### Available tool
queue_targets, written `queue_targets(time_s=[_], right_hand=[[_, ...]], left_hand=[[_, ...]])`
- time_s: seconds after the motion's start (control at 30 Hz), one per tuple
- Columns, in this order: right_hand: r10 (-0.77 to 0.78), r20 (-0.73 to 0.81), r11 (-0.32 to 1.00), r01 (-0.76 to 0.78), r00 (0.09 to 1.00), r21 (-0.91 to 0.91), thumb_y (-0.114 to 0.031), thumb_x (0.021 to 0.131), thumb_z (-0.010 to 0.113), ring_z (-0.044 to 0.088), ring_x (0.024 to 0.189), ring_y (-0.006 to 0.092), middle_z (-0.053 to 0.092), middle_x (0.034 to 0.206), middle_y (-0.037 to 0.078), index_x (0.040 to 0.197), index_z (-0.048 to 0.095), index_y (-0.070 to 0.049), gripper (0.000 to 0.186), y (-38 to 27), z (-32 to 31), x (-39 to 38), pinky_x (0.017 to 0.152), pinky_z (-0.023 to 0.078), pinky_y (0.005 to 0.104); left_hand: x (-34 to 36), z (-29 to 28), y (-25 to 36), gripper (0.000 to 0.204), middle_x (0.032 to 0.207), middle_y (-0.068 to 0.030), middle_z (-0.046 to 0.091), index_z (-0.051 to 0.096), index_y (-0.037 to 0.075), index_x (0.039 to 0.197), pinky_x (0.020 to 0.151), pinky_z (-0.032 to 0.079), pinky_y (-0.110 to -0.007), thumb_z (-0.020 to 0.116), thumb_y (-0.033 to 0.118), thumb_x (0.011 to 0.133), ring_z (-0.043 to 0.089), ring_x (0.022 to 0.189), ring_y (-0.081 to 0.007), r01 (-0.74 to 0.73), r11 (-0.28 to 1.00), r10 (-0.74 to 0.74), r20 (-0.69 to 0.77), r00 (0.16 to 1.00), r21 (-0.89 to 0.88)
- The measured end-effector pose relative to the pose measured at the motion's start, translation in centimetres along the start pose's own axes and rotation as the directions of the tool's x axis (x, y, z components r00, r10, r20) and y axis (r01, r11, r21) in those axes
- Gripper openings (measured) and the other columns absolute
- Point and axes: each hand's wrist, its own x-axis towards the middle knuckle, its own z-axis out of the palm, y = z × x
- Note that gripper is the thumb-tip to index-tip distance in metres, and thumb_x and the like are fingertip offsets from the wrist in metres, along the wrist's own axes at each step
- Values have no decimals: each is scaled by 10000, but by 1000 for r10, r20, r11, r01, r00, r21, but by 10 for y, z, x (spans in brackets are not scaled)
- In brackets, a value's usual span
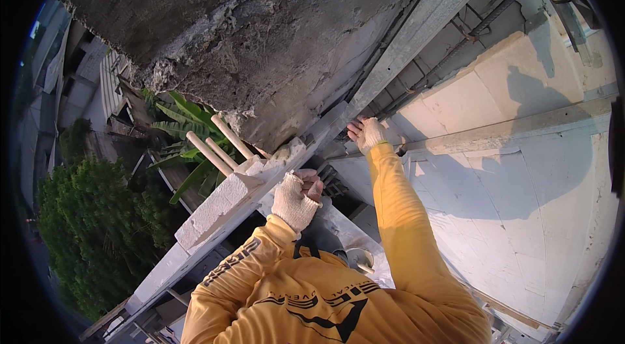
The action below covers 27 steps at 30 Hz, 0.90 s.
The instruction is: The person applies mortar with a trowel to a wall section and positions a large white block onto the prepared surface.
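Observation:
My left hand (296,202), in a pale knitted glove with bare fingertips, is raised beside the light block ledge. Its fingers are curled in, and whatever may be inside them is hidden. Farther forward, my right hand (366,134), gloved the same way, reaches to the lower side of a long grey metal bar (416,35). Its bare fingers point left, stretched and slightly apart, close to the bar; contact is hard to make out. Beside the left hand, pale blocks (218,210) form the ledge. Several round pale sticks (211,154) stand out past its outer edge.
Rough concrete (260,51) overhangs ahead. Steel rebar (449,51) crosses a gap by the right-hand wall (501,181), on which my shadow falls. A grey board (351,227) lies below my hands. Left of the ledge is a drop with a green tree (97,233) and roofs.

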Motion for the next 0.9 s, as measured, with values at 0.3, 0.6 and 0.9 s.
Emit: queue_targets(time_s=[0.3, 0.6, 0.9], right_hand=[[-96, 5, 995, 96, 995, -16, -202, 975, 487, 636, 711, 219, 642, 886, 68, 952, 589, -76, 164, -9, 7, -2, 632, 537, 381], [-411, -39, 868, 378, 911, -323, -131, 914, 514, 639, 721, 241, 655, 931, 138, 913, 577, -66, 90, -45, -8, 3, 622, 550, 401], [-568, 768, -602, 488, 296, -633, -217, 904, 543, 585, 1096, 356, 666, 1116, 186, 1127, 628, 5, 326, -63, 6, 45, 962, 443, 391]], left_hand=[[145, 93, -79, 236, 969, -124, 656, 586, -34, 1117, 701, 547, -285, 558, 95, 922, 678, 820, -195, 198, 964, -191, 59, 980, -175], [220, 128, -26, 323, 841, -184, 706, 657, -51, 1038, 605, 542, -351, 506, 196, 892, 694, 653, -248, 460, 803, -480, 45, 876, -379], [247, 117, -77, 350, 968, -219, 702, 667, -8, 1079, 812, 531, -399, 546, 229, 852, 680, 861, -347, 116, 989, -110, -74, 991, 86]])
